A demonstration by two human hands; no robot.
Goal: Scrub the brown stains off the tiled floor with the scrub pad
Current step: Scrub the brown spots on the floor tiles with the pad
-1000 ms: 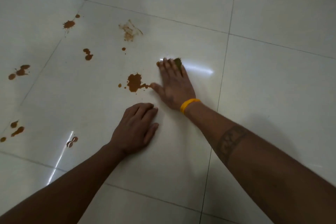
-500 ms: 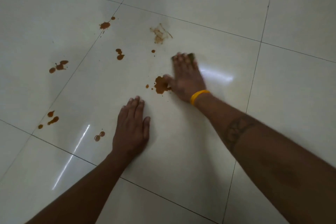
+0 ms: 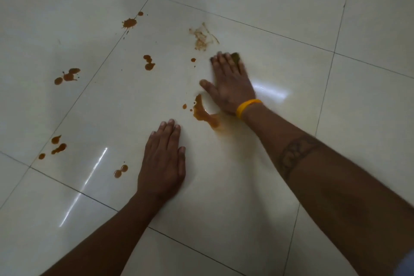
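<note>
I see my right hand pressed flat, fingers straight, on the dark green scrub pad, whose edge peeks past my fingertips on the glossy white tiled floor. A smeared brown stain lies just beside my wrist with its yellow band. My left hand rests flat, fingers together, on the tile. More brown spatters sit farther left.
</note>
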